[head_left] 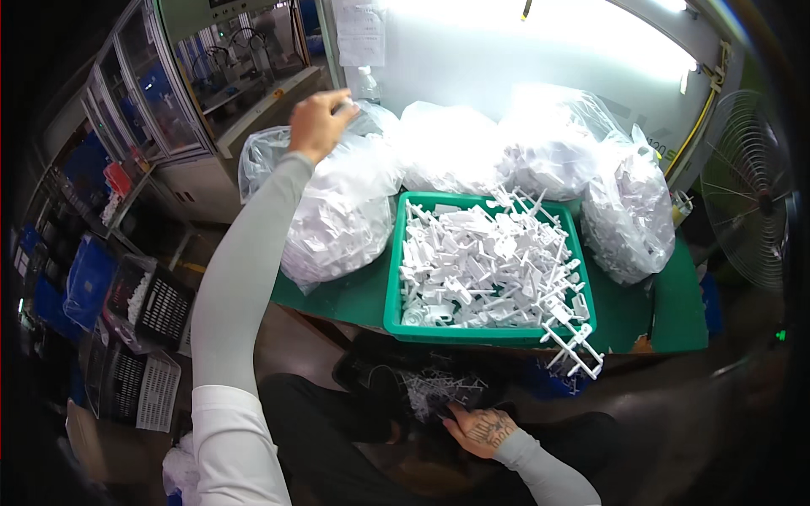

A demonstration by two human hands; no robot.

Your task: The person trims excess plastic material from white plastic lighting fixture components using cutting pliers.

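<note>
The left hand (319, 124) is raised at about eleven o'clock, reached far out over the left bag (337, 207). Its fingers are curled shut near the bag's top, and something small and white seems to be pinched in them; whether it is a part or the bag's film cannot be told. The arm is stretched long, probably because the bag stands at the far side of the table (675, 312).

The right hand (479, 428) is kept low at six o'clock, on the lap, half closed on a sprue (439, 390) of white plastic parts held against a dark bag or cloth. It appears to be held there so that pieces can be dealt with close to the body.

A green tray (392, 312) is set at the table's near edge, at the centre, heaped with more white sprues, some hanging over its rim at four o'clock. Three further bags of white parts are ranged behind it, from twelve to two o'clock. A fan (751, 198) stands at three o'clock.
</note>
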